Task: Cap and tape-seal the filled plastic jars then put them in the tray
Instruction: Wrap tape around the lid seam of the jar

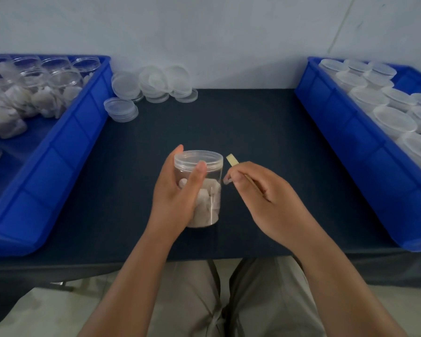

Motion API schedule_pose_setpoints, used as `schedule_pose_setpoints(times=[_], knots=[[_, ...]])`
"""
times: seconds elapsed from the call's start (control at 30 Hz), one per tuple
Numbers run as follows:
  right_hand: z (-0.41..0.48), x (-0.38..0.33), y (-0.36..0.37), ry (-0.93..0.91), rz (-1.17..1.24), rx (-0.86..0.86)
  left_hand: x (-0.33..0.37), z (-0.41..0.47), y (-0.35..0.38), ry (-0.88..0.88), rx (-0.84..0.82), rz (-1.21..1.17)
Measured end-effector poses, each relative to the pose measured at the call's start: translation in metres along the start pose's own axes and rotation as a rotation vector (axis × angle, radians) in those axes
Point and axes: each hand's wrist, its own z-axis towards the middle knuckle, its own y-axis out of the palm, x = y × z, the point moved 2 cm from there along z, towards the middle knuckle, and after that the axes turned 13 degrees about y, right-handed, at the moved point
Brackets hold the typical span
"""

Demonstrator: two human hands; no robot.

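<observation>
1. Counter (253, 122): dark covered surface. The middle strip between the two trays is the working room, and the near edge sits just above the person's lap.
2. Left tray (66, 152): blue, at the left edge, holding uncapped filled jars (58, 93). It likely serves as supply stock.
3. Right tray (345, 142): blue, at the right edge, packed with capped jars (394, 117). It is judged to be the destination. Its raised wall must be cleared on the way in, and free slots appear to lie toward its near end, though that is partly out of view.
4. Spare lids (153, 81): stacked far left of centre against the wall, well apart from the work.
5. Jar in hand (210, 198): filled, upright at near centre, with its cap (198, 158) already seated.
6. Left hand (175, 193): wrapped round the jar body with the thumb up against the cap rim, presumably to steady it for taping.
7. Right hand (265, 190): just right of the jar, its fingers pinching a tape strip (232, 160).
8. Tape strip: its free end is raised near the cap seam, not yet touching.
</observation>
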Motion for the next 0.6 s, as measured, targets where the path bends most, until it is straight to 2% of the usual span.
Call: schedule_pose_setpoints(times=[0.23,0.6], knots=[[0.007,-0.009,0.004,0.013,0.048,-0.022,0.022,-0.010,-0.006,0.072,-0.112,0.077],[0.006,-0.014,0.001,0.017,0.021,-0.003,0.029,-0.009,0.000,0.054,-0.039,0.132]])
